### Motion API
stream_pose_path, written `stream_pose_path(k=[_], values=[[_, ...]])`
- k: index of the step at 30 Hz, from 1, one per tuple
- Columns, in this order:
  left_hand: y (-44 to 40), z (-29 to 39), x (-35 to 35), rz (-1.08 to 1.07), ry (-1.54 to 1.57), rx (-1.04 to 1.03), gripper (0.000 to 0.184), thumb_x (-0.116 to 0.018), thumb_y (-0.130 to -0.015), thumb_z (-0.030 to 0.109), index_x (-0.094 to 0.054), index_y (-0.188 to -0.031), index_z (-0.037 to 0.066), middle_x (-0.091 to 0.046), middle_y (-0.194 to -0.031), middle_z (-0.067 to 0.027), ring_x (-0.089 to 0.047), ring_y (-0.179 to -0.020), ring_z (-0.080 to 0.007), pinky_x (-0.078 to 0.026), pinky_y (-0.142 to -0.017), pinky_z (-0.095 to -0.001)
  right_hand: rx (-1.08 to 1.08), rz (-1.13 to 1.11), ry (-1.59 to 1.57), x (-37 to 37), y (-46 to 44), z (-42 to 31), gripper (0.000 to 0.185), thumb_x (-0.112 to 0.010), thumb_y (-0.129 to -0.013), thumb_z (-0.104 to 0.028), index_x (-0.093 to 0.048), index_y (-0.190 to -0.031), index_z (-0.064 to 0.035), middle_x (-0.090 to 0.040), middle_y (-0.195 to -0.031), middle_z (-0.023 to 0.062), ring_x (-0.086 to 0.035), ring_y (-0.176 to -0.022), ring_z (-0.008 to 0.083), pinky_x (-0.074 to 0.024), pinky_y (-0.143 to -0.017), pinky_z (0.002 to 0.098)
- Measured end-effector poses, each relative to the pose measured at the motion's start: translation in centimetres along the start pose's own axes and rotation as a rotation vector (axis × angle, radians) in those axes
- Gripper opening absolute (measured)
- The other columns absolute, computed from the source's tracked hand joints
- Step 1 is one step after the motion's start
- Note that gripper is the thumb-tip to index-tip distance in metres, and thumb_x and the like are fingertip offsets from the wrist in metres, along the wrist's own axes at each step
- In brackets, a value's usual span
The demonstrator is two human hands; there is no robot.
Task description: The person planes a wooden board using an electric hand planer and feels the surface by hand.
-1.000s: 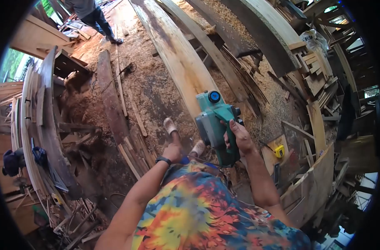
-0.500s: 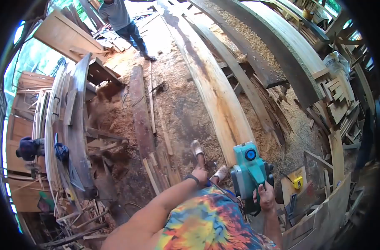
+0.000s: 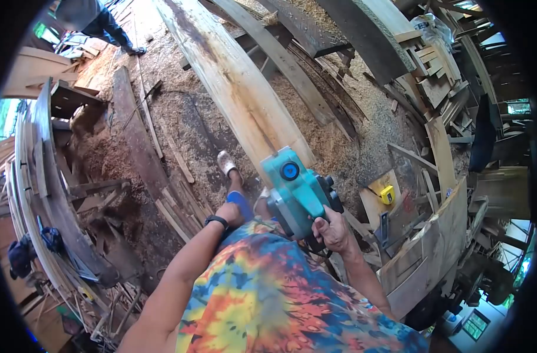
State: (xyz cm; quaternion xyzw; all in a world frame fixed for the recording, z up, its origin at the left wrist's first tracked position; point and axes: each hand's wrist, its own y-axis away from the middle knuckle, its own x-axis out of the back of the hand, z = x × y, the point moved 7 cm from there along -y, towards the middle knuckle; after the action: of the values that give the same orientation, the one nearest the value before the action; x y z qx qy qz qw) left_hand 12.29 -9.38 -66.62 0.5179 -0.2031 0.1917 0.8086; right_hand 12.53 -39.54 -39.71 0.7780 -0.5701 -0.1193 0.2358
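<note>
A teal electric planer (image 3: pixel 298 182) with a blue round knob sits at the near end of a long pale plank (image 3: pixel 239 88). My right hand (image 3: pixel 334 230) is wrapped round the planer's rear handle, thumb on top. Brown streaks run along the plank's grain. My left hand (image 3: pixel 228 215), with a dark band at its wrist, is low beside my leg, against something blue (image 3: pixel 240 206), perhaps the leg of my shorts. Its fingers are mostly hidden, and it is apart from the planer.
Sawdust covers the floor. Dark beams (image 3: pixel 362 41) lie right of the plank. A yellow tape measure (image 3: pixel 387 195) rests on a board at right, near a dark square (image 3: pixel 384 228). Stacked boards (image 3: pixel 39 170) line the left side. Another person (image 3: pixel 98 23) stands at upper left.
My view has swung right, so the plank, floor and other person appear further left. My right hand keeps hold of the planer at the plank's near end; my left hand stays by my leg.
</note>
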Motion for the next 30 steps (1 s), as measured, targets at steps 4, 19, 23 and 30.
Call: stream_pose_path(k=[4,19,23,30], values=[[0.1,-0.5,0.4,0.049,0.052,0.015,0.041,-0.067,-0.084,0.043,-0.074,-0.097,0.004,-0.073,-0.101,-0.0224,-0.070,-0.097,-0.0379,-0.055,-0.089,-0.0471,-0.011,0.013,-0.073,-0.4,-1.4,-0.7,0.074,-0.056,-0.090,-0.073,-0.059,-0.104,-0.0005,-0.056,-0.063,0.0015,-0.052,-0.053,0.0083,-0.0421,-0.049,0.0246],[2.0,-6.7,6.4,0.125,0.285,0.184,0.040,-0.064,-0.090,0.037,-0.073,-0.110,0.003,-0.071,-0.106,-0.0261,-0.067,-0.103,-0.0418,-0.052,-0.093,-0.0493,0.150,0.058,-0.093,-3.5,-18.4,-11.4,0.055,-0.057,-0.098,-0.060,-0.061,-0.093,-0.0050,-0.053,-0.058,-0.0009,-0.051,-0.048,0.0076,-0.0414,-0.044,0.0272],[2.7,-8.1,8.5,0.144,0.276,0.262,0.040,-0.058,-0.096,0.039,-0.073,-0.109,0.003,-0.070,-0.107,-0.0265,-0.067,-0.103,-0.0428,-0.052,-0.093,-0.0501,0.213,0.053,-0.094,-4.8,-27.5,-16.2,0.056,-0.057,-0.098,-0.058,-0.062,-0.092,-0.0029,-0.056,-0.055,0.0019,-0.054,-0.043,0.0112,-0.0416,-0.039,0.0299],[2.6,-10.8,8.3,0.231,0.455,0.267,0.045,-0.057,-0.098,0.044,-0.072,-0.103,0.002,-0.070,-0.102,-0.0284,-0.067,-0.100,-0.0449,-0.052,-0.086,-0.0509,0.176,0.026,-0.138,-5.5,-32.9,-18.9,0.058,-0.058,-0.097,-0.060,-0.057,-0.089,-0.0017,-0.055,-0.058,0.0038,-0.053,-0.043,0.0115,-0.0417,-0.038,0.0284]])
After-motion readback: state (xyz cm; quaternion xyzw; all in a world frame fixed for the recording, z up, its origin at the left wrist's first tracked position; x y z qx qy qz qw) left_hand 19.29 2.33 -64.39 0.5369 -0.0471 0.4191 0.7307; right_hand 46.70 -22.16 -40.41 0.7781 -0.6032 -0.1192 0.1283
